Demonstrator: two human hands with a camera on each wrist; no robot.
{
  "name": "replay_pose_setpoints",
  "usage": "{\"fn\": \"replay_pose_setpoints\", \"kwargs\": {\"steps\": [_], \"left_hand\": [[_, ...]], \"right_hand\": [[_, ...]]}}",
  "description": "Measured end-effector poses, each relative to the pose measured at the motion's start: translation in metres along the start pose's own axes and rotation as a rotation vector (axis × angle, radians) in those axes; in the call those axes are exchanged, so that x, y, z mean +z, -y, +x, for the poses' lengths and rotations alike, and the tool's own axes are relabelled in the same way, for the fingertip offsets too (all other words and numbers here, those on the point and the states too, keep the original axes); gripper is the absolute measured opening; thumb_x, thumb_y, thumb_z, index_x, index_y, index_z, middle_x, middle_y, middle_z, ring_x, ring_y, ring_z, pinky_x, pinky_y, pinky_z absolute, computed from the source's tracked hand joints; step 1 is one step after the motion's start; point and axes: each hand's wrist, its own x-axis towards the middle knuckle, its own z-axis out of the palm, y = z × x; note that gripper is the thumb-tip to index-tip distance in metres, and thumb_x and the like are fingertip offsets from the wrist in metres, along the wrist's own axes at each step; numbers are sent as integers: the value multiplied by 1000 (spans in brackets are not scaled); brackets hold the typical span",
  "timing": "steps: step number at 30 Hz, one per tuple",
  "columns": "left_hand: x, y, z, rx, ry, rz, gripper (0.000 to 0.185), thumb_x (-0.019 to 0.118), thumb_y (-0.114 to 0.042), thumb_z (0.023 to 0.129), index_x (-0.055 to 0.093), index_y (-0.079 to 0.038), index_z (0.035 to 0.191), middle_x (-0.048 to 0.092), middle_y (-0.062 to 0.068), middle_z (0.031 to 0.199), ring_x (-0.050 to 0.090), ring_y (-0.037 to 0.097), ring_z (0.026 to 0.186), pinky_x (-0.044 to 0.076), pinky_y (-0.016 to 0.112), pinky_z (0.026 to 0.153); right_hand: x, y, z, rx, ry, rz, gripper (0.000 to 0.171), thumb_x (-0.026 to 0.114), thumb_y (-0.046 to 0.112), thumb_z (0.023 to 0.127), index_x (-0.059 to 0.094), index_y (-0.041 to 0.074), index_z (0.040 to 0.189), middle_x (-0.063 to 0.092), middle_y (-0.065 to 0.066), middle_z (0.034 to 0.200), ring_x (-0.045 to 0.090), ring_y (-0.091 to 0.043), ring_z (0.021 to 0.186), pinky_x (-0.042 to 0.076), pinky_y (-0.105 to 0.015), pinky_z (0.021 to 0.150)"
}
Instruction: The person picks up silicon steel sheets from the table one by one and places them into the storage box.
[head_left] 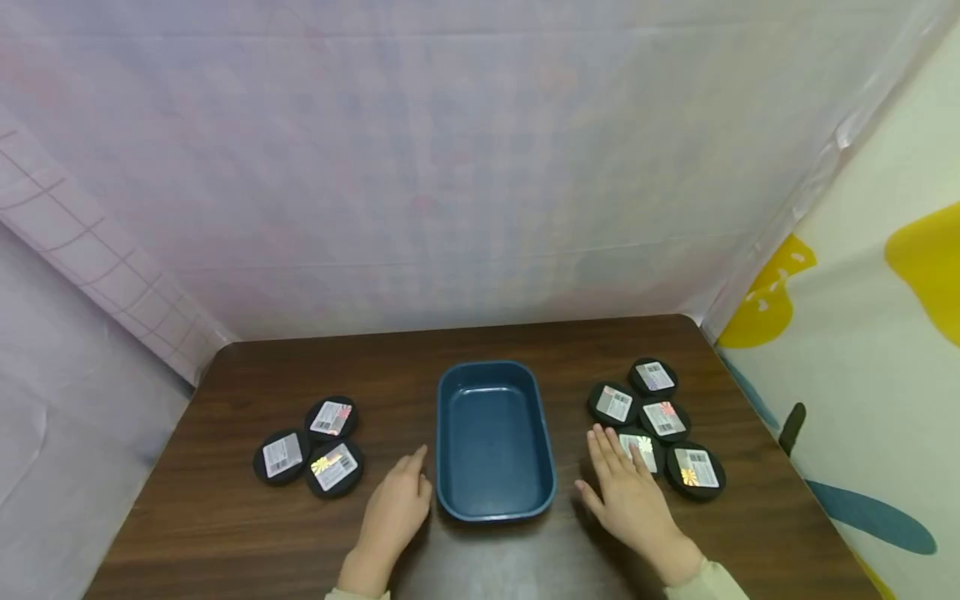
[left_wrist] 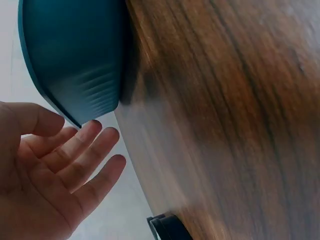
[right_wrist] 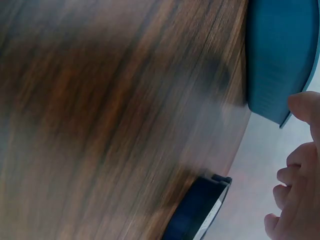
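Note:
A dark blue rectangular tray [head_left: 495,450] stands in the middle of the wooden table. Just left of it is my left hand [head_left: 397,504], with loosely bent fingers and nothing held; its fingertips appear close to the tray's rim in the left wrist view. My right hand [head_left: 630,500] reaches over the table right of the tray, fingers spread and straight. Its fingertips overlap one round black container [head_left: 652,461] with a silver label, partly hiding it. Beside that one lie several more black containers, among them a front-right one [head_left: 696,472] and a far one [head_left: 653,377].
Three similar black labelled containers, one of them at the front [head_left: 334,468], form a cluster left of the tray. The brown table [head_left: 405,367] ends at a pale cloth-covered wall [head_left: 450,183] behind. A patterned white curtain [head_left: 862,400] hangs along the right edge.

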Motion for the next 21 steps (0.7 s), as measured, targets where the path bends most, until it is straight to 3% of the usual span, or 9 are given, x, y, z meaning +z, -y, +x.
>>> {"fn": "replay_pose_setpoints", "kwargs": {"steps": [6,14,21], "left_hand": [[0,-6,1,-21,-52,-49,24,56,-5,85,65,2,106,67,18,99,65,35,87,54,49,71],[0,-16,5,-191,-102,-111,19,57,-16,89,69,-3,96,69,14,84,65,37,72,51,50,60],[-1,-23,4,-307,-65,-291,24,61,-23,89,68,0,94,67,4,74,60,15,52,50,31,54]], "right_hand": [[-2,-3,-2,5,-2,9,67,63,35,85,43,-5,134,42,-20,139,38,-34,130,28,-55,106],[-3,-4,-2,13,5,4,64,63,27,85,42,-5,135,41,-20,140,38,-35,129,32,-55,104],[-5,-7,-2,31,1,8,64,64,26,84,41,-6,135,41,-21,139,38,-36,129,33,-55,103]]}}
